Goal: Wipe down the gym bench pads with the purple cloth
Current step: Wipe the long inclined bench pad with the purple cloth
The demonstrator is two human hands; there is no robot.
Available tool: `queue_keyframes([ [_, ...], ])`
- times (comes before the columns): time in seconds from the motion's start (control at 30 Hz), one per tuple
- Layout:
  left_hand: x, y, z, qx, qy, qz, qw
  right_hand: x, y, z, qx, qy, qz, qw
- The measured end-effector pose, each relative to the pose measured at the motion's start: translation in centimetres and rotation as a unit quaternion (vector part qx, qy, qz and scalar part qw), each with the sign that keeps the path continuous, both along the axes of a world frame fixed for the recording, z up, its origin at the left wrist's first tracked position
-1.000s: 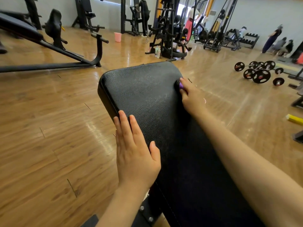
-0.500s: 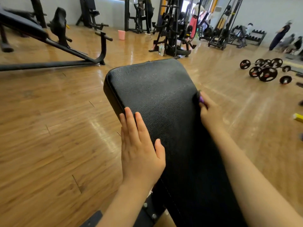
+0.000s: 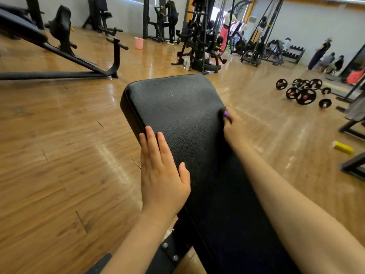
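A black textured bench pad (image 3: 177, 107) runs from the lower right up to the middle of the head view. My left hand (image 3: 161, 175) lies flat on the pad's left edge, fingers straight and close together, holding nothing. My right hand (image 3: 234, 128) is closed around the purple cloth (image 3: 225, 114) and presses it against the pad's right side edge. Only a small purple tip of the cloth shows past my fingers; the rest is hidden in my hand.
The bench frame with bolts (image 3: 169, 252) sits below the pad. Wooden floor surrounds the bench. A black incline bench frame (image 3: 98, 70) stands at the left, barbell plates (image 3: 304, 93) at the right, a yellow object (image 3: 342, 147) on the floor, a pink bucket (image 3: 138, 42) and people far back.
My right hand with the cloth slid toward me along the pad's right edge, then moved back up a little. My left hand stayed flat on the left edge.
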State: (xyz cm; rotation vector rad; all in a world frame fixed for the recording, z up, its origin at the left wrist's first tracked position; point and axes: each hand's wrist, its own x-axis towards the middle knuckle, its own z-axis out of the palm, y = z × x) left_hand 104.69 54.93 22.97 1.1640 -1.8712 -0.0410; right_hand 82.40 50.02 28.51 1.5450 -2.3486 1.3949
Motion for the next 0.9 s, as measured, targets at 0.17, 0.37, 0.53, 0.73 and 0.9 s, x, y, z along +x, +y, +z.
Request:
queue_keyframes([
  [0.17, 0.0, -0.1, 0.0, 0.006, 0.011, -0.01, 1.0, 5.7, -3.6, 3.4, -0.012, 0.062, 0.053, 0.997],
  [0.37, 0.6, 0.1, 0.0, 0.02, 0.003, -0.027, 0.999, 9.9, 2.2, 1.3, -0.023, 0.175, 0.237, 0.955],
  [0.53, 1.7, 0.4, -0.1, 0.04, 0.004, -0.054, 0.998, 7.3, -0.4, 3.3, 0.01, 0.136, 0.164, 0.977],
  [0.73, 3.2, -0.6, -0.4, 0.07, 0.009, -0.093, 0.993, 10.8, -6.1, 7.0, -0.014, 0.095, 0.147, 0.984],
  [0.9, 3.8, -0.6, -0.2, 0.092, -0.002, -0.11, 0.99, 12.9, -4.9, 8.0, 0.007, 0.168, 0.311, 0.935],
])
